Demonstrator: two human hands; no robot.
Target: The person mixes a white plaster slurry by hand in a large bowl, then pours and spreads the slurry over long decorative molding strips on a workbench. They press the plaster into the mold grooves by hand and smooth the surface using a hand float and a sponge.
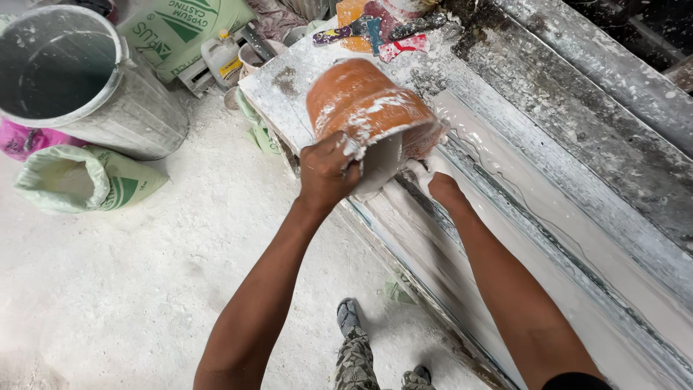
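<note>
My left fingers [339,162] clamp the rim of the tipped orange plastic bucket [361,101]; my right hand [433,180] grips its mouth. It hangs over the long white mould [505,209], already coated with wet plaster; pouring looks nearly done.

the left hand [328,172] grips the rim of an orange bucket [361,101], which is tipped over, its bottom pointing to 11 o'clock. white plaster covers the rim. the right hand [433,180] is at 4 o'clock from the bucket, under its mouth, touching wet plaster on the long mould [577,253]. at 9 o'clock from the bucket stands a grey metal drum [108,108], and below it lies a green and white sack [86,184]. at 12 o'clock some scrapers [375,32] lie on the bench. the floor [144,289] is white with powder.
</note>
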